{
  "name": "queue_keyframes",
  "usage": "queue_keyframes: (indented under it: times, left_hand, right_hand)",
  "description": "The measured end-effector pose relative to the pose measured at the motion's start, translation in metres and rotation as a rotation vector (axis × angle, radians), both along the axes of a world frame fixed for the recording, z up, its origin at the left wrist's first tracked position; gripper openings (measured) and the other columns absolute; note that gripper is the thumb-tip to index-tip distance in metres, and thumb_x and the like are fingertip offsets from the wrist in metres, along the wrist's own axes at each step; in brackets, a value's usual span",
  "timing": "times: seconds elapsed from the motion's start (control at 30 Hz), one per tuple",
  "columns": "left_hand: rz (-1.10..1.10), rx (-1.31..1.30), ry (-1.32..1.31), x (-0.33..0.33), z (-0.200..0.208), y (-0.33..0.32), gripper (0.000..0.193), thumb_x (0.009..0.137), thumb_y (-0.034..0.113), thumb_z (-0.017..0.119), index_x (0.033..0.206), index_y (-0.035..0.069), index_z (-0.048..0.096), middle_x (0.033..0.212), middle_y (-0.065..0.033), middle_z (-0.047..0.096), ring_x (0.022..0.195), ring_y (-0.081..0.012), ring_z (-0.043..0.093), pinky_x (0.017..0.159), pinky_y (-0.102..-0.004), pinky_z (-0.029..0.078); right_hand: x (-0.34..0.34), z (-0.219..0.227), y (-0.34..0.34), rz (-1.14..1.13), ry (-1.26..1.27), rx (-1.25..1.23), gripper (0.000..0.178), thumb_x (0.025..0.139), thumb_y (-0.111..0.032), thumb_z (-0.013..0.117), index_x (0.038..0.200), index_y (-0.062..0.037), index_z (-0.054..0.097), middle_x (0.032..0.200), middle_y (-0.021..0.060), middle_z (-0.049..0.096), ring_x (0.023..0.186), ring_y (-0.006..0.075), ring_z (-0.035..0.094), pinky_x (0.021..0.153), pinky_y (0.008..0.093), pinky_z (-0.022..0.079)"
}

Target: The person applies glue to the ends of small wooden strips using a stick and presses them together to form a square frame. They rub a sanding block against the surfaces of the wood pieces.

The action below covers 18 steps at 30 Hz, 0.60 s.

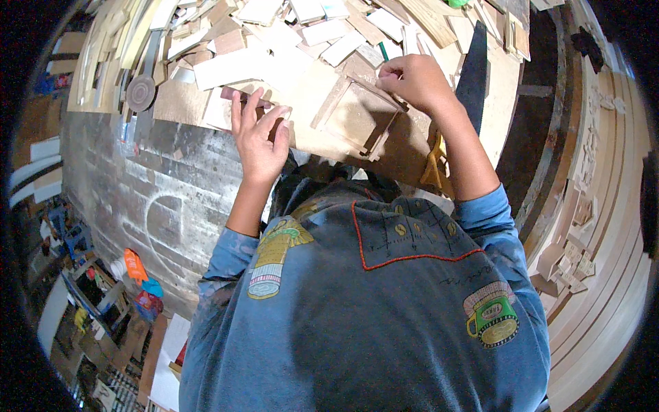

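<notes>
A small four-sided wooden frame lies on the pale worktop in front of me. Just over its far bar, my right hand has its fingers curled together; whatever they may pinch is hidden. My left hand is left of the frame with its fingers spread. Beneath those fingertips rests a dark reddish-brown wood strip, partly covered by the hand. Right of my right hand lies a handsaw with a dark blade and a yellow handle, the forearm passing close to it.
Wood offcuts are heaped across the far side. A green stick lies among them. At the left are long strips, a round-ended piece and a worn grey surface. Long boards run along the right.
</notes>
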<state>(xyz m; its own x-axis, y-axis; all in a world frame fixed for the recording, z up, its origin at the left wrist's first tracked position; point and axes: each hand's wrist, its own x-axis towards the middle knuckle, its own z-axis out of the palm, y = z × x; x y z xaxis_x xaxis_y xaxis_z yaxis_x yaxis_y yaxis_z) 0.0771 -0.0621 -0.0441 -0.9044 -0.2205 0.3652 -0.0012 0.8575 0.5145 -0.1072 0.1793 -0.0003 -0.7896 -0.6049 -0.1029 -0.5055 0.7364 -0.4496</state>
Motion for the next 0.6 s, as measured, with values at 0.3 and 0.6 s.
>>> queue_keyframes:
  times: [0.3,0.6]
  left_hand:
    - [0.003,0.001,0.001,0.001,0.001,0.002,0.025,0.071,0.008,0.066,0.095,0.012,0.072,0.132,-0.0157,0.05,0.133,-0.0442,0.029,0.11,-0.0518,0.025]
    - [-0.004,-0.015,-0.007,0.0,0.001,0.001,0.025,0.071,0.008,0.065,0.095,0.011,0.072,0.132,-0.0165,0.05,0.133,-0.0449,0.03,0.11,-0.0527,0.024]
  right_hand:
    - [-0.006,0.006,0.02,0.028,-0.106,0.007,0.016,0.072,-0.019,0.069,0.077,-0.0034,0.07,0.062,0.0112,0.063,0.056,0.021,0.06,0.059,0.0318,0.048]
    - [-0.001,-0.002,0.026,0.012,-0.12,0.009,0.012,0.069,-0.015,0.07,0.073,-0.0035,0.068,0.062,0.0102,0.063,0.056,0.021,0.061,0.058,0.0316,0.048]
